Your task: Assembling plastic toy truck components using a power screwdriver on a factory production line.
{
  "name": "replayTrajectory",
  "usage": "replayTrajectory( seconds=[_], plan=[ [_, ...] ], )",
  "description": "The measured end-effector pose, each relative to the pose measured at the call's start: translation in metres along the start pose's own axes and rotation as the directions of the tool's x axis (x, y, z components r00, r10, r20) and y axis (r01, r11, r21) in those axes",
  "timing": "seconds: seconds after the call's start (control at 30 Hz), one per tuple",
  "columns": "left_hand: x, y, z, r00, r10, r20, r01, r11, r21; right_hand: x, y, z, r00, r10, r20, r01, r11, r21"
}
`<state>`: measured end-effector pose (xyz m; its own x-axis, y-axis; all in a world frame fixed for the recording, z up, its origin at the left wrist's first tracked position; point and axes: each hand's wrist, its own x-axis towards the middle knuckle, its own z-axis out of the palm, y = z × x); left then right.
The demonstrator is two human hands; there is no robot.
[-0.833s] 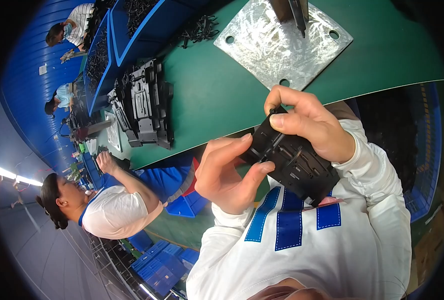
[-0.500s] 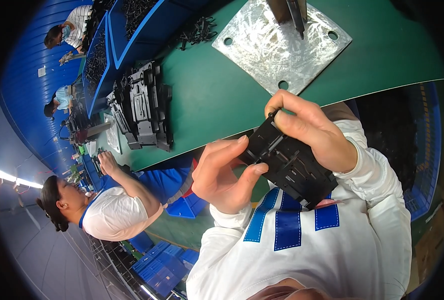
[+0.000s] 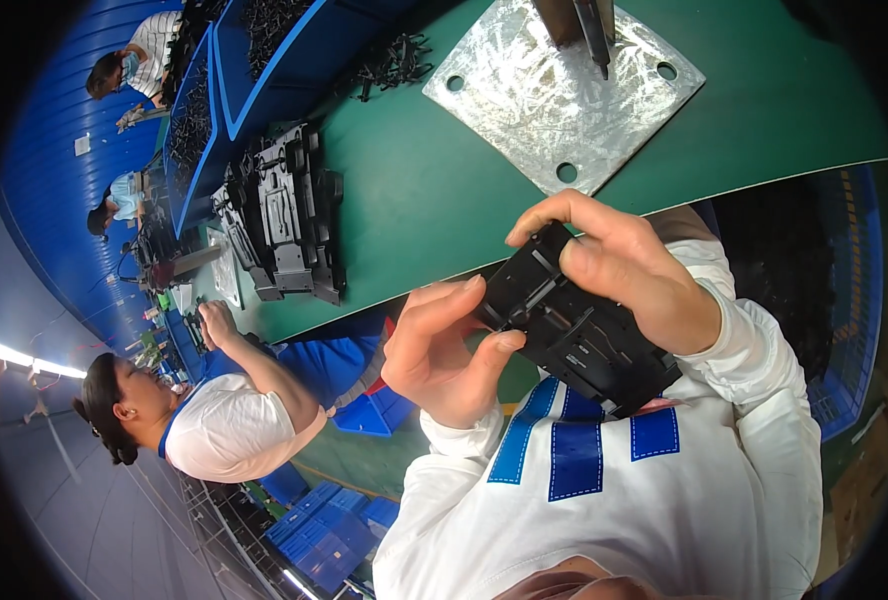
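Part (image 3: 586, 345) between hands (image 3: 649, 280), plate (image 3: 549, 115) on table (image 3: 394, 200)

The person wore a white top (image 3: 684, 510), creased over the front. Across its chest sat blue patches (image 3: 575, 462) edged with white dashed stitching, the lightest at the nine o'clock end, darker blue toward three. The left sleeve (image 3: 459, 438) showed at six o'clock in the view; the right sleeve (image 3: 759, 370), rumpled and long, between three and four.

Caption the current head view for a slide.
Right hand grips a black part, left hand at its edge, beside a green table.
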<state>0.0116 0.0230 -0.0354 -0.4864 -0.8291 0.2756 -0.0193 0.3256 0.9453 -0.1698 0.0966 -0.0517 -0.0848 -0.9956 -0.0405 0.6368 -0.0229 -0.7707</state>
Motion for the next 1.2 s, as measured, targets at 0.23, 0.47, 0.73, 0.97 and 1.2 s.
replayTrajectory(
  seconds=[0.23,0.47,0.73,0.97,1.2],
  plan=[
    [0.003,-0.002,-0.001,1.0,-0.008,-0.017,0.007,0.997,-0.083,-0.003,-0.001,-0.002,0.999,0.02,0.043,-0.019,1.0,-0.005],
    [0.002,-0.01,0.0,0.996,0.077,-0.035,-0.079,0.995,-0.063,-0.005,-0.001,-0.004,0.998,-0.046,0.046,0.051,0.991,-0.123],
    [0.003,-0.017,0.003,0.996,0.086,-0.001,-0.086,0.992,-0.088,-0.01,-0.008,0.003,0.977,-0.215,0.007,0.198,0.887,-0.416],
    [0.0,-0.03,0.002,0.992,0.113,0.057,-0.102,0.981,-0.164,-0.015,-0.009,0.014,0.954,-0.3,-0.028,0.206,0.719,-0.664],
    [0.001,-0.034,0.004,0.985,0.148,0.091,-0.129,0.972,-0.194,-0.016,-0.008,0.018,0.916,-0.401,0.006,0.288,0.648,-0.705]
  ],
)
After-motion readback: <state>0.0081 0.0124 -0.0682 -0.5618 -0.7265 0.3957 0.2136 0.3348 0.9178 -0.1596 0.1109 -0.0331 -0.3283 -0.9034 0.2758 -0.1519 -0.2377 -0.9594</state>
